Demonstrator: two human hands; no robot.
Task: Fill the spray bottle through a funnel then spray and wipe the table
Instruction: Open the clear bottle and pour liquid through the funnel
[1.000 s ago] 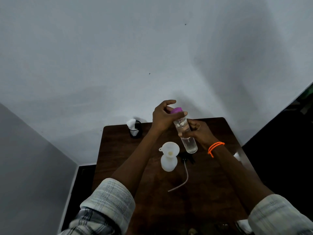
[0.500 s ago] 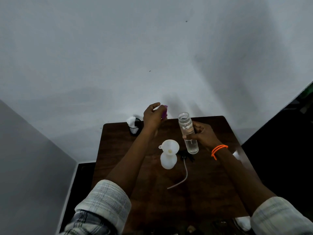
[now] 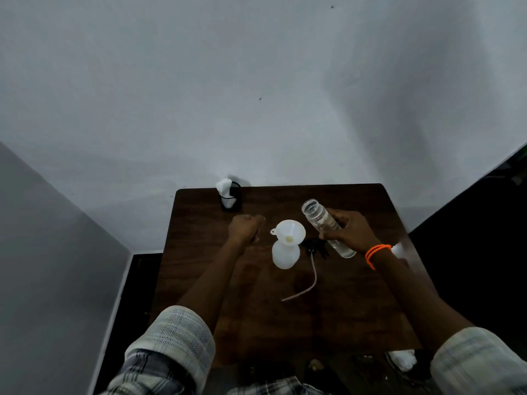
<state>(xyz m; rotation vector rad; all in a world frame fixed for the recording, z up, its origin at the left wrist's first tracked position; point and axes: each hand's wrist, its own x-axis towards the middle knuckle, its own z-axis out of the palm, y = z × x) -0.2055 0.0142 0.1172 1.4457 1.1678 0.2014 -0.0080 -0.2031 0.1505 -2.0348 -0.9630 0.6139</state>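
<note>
Table point(image 3: 328, 309): dark wood, set against a pale wall; everything I needed stood on its far half.
Right hand point(image 3: 349, 232): my fingers were wrapped around an uncapped clear bottle point(image 3: 325, 223), holding it off the table, tilted with its open mouth toward the funnel.
Left hand point(image 3: 245, 228): down at the table left of the funnel, knuckles toward me and fingers curled; whether it held anything I could not tell.
Spray bottle point(image 3: 286, 255): white, upright mid-table, its neck open.
Funnel point(image 3: 289, 232): white, seated in that neck, wide mouth up.
Sprayer head point(image 3: 315, 248): black, lying just right of the spray bottle, its thin tube point(image 3: 309, 283) trailing toward me.
Tissue holder point(image 3: 229, 195): black, at the far left corner, white tissue poking out.
Wristband point(image 3: 376, 252): orange, on my right wrist.
The pour, as I judged it: bring the clear bottle's lip over the middle of the funnel, tip slowly so the stem could drain, and steady the light spray bottle with my left hand to keep it from toppling.
</note>
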